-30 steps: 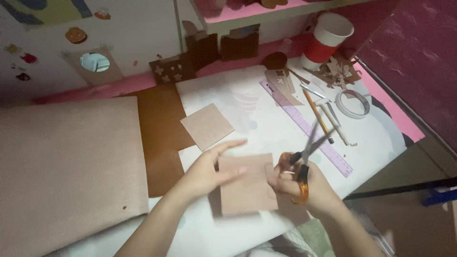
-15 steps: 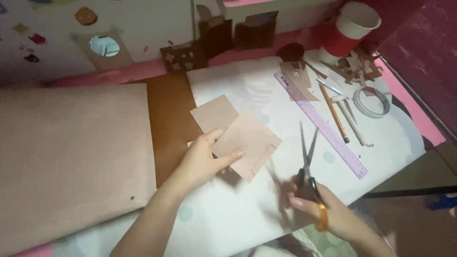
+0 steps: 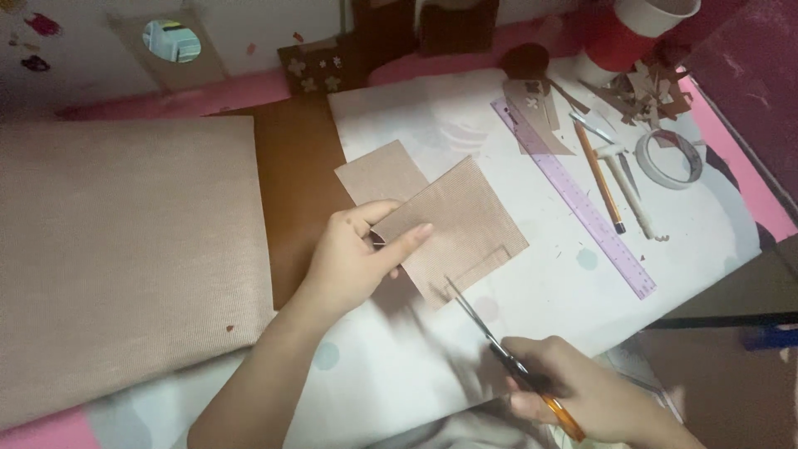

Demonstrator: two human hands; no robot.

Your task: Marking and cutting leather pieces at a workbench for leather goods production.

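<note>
My left hand (image 3: pixel 353 258) pinches the left edge of a tan cardboard square (image 3: pixel 461 220), holding it tilted just above the white sheet (image 3: pixel 532 291). A second, smaller tan cardboard piece (image 3: pixel 378 173) lies partly under it. My right hand (image 3: pixel 582 395) grips orange-handled scissors (image 3: pixel 499 345) low on the right. Their blade tips point up-left and reach the held square's lower edge.
A large tan board (image 3: pixel 125 241) and a brown sheet (image 3: pixel 295 187) lie on the left. A purple ruler (image 3: pixel 573 199), pencils (image 3: pixel 598 175), a tape roll (image 3: pixel 669 158), cardboard scraps (image 3: pixel 652 87) and a red and white cup (image 3: pixel 632 29) sit at the right. Brown cardboard boxes (image 3: pixel 391 33) stand at the back.
My left hand lifted the cardboard square and turned it. My right hand drew the scissors down and right, then brought their tips to the square's lower edge. The camera view moved closer.
</note>
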